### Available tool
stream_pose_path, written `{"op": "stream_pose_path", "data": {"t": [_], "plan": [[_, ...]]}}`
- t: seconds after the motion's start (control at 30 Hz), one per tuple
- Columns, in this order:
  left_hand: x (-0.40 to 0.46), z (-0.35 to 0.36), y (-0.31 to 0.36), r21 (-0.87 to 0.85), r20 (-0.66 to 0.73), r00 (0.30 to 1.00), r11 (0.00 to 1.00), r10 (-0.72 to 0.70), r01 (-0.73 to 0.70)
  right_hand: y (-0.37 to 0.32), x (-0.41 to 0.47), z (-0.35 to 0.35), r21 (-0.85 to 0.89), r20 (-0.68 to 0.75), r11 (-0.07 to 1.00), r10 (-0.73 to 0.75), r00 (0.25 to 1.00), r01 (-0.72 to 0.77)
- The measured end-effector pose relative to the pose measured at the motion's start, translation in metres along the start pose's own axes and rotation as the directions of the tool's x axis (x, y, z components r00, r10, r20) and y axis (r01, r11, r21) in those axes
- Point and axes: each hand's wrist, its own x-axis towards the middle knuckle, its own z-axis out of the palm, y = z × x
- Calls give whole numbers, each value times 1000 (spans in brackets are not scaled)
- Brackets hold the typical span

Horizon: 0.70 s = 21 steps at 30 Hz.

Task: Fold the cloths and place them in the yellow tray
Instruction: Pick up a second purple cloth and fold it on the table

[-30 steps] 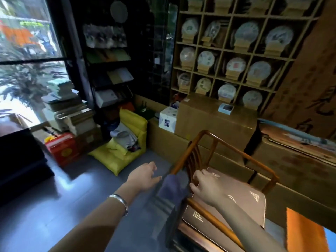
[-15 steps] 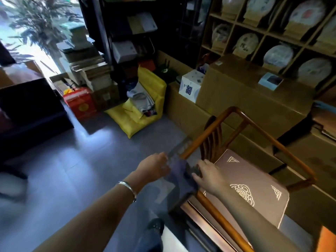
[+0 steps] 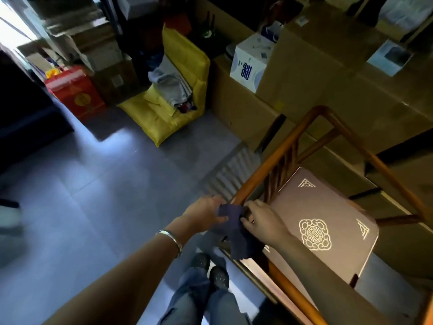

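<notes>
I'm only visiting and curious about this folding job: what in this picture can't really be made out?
- Dark blue cloth, head view: its top is bunched between the left hand and right hand, so any fold is hidden.
- Wooden chair: cut off by the right and bottom edges.
- Grey clothes on the yellow cushion: too dim and small to count.
- Yellow tray: none I can identify.

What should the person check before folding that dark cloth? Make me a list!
1. Left hand grips the dark cloth: ok.
2. Right hand pinches its other edge: ok.
3. Cloth lifted clear of the chair rail: cannot tell, it hangs right beside it.
4. Cloth spread flat for folding: not ok, it droops bunched.
5. Yellow tray in sight: cannot tell; only a yellow cushion on the floor shows.
</notes>
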Motion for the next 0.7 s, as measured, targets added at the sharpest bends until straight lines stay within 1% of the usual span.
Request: {"op": "stream_pose_path", "data": {"t": [0.1, 0.17, 0.27, 0.4, 0.5, 0.57, 0.63, 0.7], "plan": [[5, 1, -6, -64, 23, 1000, 998, 7, -5, 6, 5, 5, 23, 30, 999, -34, 999, 34], [4, 2, -8, -45, 43, 999, 999, 21, -19, 8, 6, 5, 47, 33, 996, -72, 997, 70], [0, 4, -7, -27, 9, 1000, 999, 21, -21, 8, 1, 4, 97, 7, 987, -127, 992, 126], [-9, -1, -5, -76, -17, 999, 996, 48, -49, 13, -6, -6, 110, -23, 986, -121, 992, 123], [-15, -14, -1, -40, -36, 998, 997, 61, -62, 20, -14, -17, 125, -26, 984, -126, 992, 128], [-17, -25, 3, -10, -23, 997, 997, 73, -73, 23, -19, -26, 123, -33, 983, -132, 991, 135], [-17, -35, 8, 30, -11, 996, 996, 89, -89, 27, -25, -35, 71, -50, 984, -159, 986, 162], [-15, -46, 17, 66, -1, 995, 993, 102, -102, 32, -31, -48, 43, -80, 988, -146, 986, 150]]}}
